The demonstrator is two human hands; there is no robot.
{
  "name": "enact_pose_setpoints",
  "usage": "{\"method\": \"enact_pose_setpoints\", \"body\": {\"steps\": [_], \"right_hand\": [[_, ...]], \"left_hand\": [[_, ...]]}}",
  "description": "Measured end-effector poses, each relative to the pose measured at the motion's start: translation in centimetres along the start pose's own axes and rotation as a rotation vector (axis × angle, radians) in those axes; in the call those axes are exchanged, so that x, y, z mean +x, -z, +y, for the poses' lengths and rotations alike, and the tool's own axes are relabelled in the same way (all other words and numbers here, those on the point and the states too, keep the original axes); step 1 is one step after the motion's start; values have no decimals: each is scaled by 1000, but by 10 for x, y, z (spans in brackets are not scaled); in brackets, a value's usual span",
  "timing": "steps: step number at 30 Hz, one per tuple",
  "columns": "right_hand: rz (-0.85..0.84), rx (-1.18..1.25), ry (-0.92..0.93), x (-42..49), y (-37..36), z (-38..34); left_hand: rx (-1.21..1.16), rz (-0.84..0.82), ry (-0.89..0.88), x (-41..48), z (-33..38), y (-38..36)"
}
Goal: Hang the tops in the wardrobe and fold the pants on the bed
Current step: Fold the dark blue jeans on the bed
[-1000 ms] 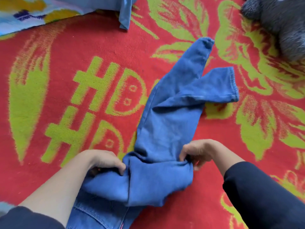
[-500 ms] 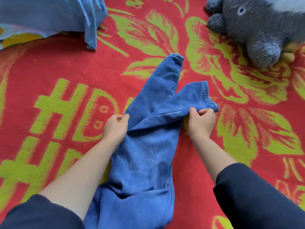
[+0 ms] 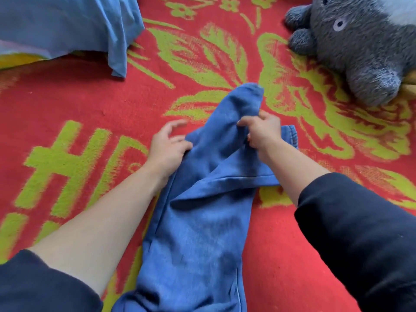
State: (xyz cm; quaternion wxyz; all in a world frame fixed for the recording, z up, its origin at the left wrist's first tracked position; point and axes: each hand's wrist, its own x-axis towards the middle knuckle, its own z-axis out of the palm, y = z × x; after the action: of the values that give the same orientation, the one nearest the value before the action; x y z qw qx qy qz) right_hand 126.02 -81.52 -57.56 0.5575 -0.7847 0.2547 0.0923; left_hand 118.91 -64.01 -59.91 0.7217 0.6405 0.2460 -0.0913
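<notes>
Blue denim pants [image 3: 198, 233] lie lengthwise on the red and green bed cover [image 3: 67, 109], waist near me, legs pointing away. My right hand [image 3: 262, 131] grips the upper part of one leg, close to its cuff, and lifts the fabric a little. The other cuff shows just right of that hand. My left hand [image 3: 167, 147] rests at the left edge of the pants with its fingers spread and loose; its thumb side touches the denim.
A light blue cloth [image 3: 74, 30] lies bunched at the far left. A grey plush toy [image 3: 360, 46] sits at the far right. The bed cover stretches on both sides of the pants.
Both hands moved from the waist fold up along the legs. My right hand shifted from the lower leg's cuff to the far leg. My left hand's fingers loosened and spread.
</notes>
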Motion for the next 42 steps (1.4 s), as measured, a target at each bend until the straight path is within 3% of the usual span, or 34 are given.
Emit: {"method": "enact_pose_setpoints", "body": {"steps": [2, 4, 8, 11, 14, 16, 17, 19, 20, 25, 28, 29, 31, 33, 35, 37, 39, 42], "right_hand": [[119, 99, 109, 3, 3, -7], [99, 144, 126, 5, 5, -10], [101, -132, 31, 8, 14, 4], [197, -422, 110, 4, 30, 26], [437, -572, 106, 0, 48, 47], [599, -616, -125, -2, 61, 56], [601, -585, -287, -3, 68, 60], [461, -419, -486, -6, 74, 62], [360, -310, -480, -7, 73, 57], [294, 10, -67, 5, 33, -25], [-19, 182, 115, 7, 0, -77], [-123, 159, 129, 6, -9, -84], [-167, -34, 141, 7, -21, -80], [-55, -330, 143, 10, -24, -57], [114, -527, 8, 12, -18, -25], [141, -393, -167, 5, -12, 0], [-11, -205, -272, -5, -16, 14], [-121, -199, -268, -6, -25, 10]], "left_hand": [[129, 35, -326, 1, 12, -2], [308, 61, -478, 6, 17, -2], [621, -15, -316, 9, -2, 8], [707, -65, -196, 5, -20, 15], [922, 58, -291, -4, -25, 14], [996, -4, -469, -18, -26, 12], [1025, -93, -526, -25, -28, 10], [1090, -223, -524, -35, -36, 9], [1097, -226, -486, -35, -40, 11], [688, 113, -324, -23, -39, 19], [457, 120, -237, -20, -39, 27], [428, 142, -219, -20, -39, 30], [456, 205, -195, -19, -42, 36], [557, 264, -152, -19, -45, 41], [590, 271, -110, -21, -47, 44], [535, 207, -52, -25, -45, 48], [516, 91, 8, -28, -44, 50], [478, -103, 133, -33, -40, 53]]}}
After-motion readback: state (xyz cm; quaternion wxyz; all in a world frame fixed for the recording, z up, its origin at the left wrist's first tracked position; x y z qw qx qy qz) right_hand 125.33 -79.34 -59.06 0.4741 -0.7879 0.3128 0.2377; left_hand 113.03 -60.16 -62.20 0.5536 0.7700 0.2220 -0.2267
